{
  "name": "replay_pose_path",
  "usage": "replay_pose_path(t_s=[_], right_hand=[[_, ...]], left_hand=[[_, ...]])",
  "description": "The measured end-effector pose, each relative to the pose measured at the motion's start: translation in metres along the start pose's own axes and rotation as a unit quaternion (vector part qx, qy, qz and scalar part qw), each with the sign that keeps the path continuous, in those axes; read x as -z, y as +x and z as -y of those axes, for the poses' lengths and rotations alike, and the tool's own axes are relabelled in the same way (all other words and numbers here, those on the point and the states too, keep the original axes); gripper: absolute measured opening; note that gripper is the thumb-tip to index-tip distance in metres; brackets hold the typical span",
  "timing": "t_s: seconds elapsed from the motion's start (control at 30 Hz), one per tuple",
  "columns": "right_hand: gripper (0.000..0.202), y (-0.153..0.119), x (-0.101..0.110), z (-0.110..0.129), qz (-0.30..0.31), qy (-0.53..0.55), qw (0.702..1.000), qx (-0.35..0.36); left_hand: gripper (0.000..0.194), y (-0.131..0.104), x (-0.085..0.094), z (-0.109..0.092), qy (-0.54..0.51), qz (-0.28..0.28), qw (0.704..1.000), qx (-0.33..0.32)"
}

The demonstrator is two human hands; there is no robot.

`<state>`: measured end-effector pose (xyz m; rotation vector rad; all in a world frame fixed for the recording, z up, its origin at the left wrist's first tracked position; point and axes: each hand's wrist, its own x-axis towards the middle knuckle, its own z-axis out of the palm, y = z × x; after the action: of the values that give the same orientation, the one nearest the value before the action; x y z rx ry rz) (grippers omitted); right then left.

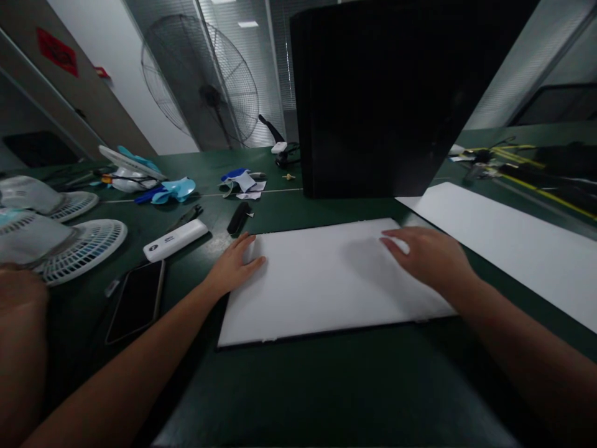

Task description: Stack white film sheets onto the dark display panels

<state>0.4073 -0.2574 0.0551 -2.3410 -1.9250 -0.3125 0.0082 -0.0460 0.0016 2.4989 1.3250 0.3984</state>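
Note:
A white rectangular sheet or panel (317, 280) with a thin dark edge lies flat on the green table (326, 386). My left hand (237, 264) rests at its upper left corner, thumb and fingers apart, holding nothing. Over the panel's right part is my right hand (422, 255), its thumb and fingers brought close together near the upper right; whether anything thin is between the fingertips is too small to tell. A soft shadow falls on the panel beside this hand.
Behind the panel stands a large black screen (373, 99). Another white sheet (513, 236) lies at the right. Leftward are a phone (137, 302), a white device (176, 239), a black object (239, 218) and white fans (84, 249). Another person's arm (21, 348) shows at the left edge.

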Motion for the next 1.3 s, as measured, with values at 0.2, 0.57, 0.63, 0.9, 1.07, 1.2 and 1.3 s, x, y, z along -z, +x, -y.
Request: replay_pose_path(t_s=[0.2, 0.57, 0.63, 0.9, 1.07, 1.2, 1.3], right_hand=[[0.071, 0.010, -0.022, -0.128, 0.042, -0.037, 0.964, -0.261], [0.033, 0.003, 0.001, -0.093, 0.139, -0.113, 0.954, -0.240], [0.027, 0.002, 0.009, -0.068, 0.129, -0.133, 0.960, -0.211], [0.028, -0.015, 0.010, 0.049, 0.080, -0.098, 0.981, 0.149], [0.036, -0.036, 0.008, 0.089, 0.071, -0.029, 0.924, 0.375], [0.033, -0.043, 0.006, 0.092, 0.024, 0.016, 0.883, 0.468], [0.030, -0.043, 0.002, 0.089, -0.023, 0.044, 0.863, 0.503]], left_hand=[[0.078, 0.002, -0.004, 0.006, -0.001, -0.010, 1.000, -0.011], [0.080, 0.002, -0.006, 0.010, 0.002, -0.014, 1.000, -0.025], [0.080, 0.002, -0.005, 0.009, 0.004, -0.015, 1.000, -0.022], [0.077, -0.001, 0.000, 0.001, -0.072, -0.041, 0.997, 0.005], [0.077, -0.001, 0.000, 0.001, -0.100, -0.055, 0.993, 0.030], [0.080, 0.001, 0.000, 0.002, -0.049, -0.031, 0.998, 0.019], [0.080, 0.001, -0.001, 0.004, -0.034, -0.030, 0.999, 0.006]])
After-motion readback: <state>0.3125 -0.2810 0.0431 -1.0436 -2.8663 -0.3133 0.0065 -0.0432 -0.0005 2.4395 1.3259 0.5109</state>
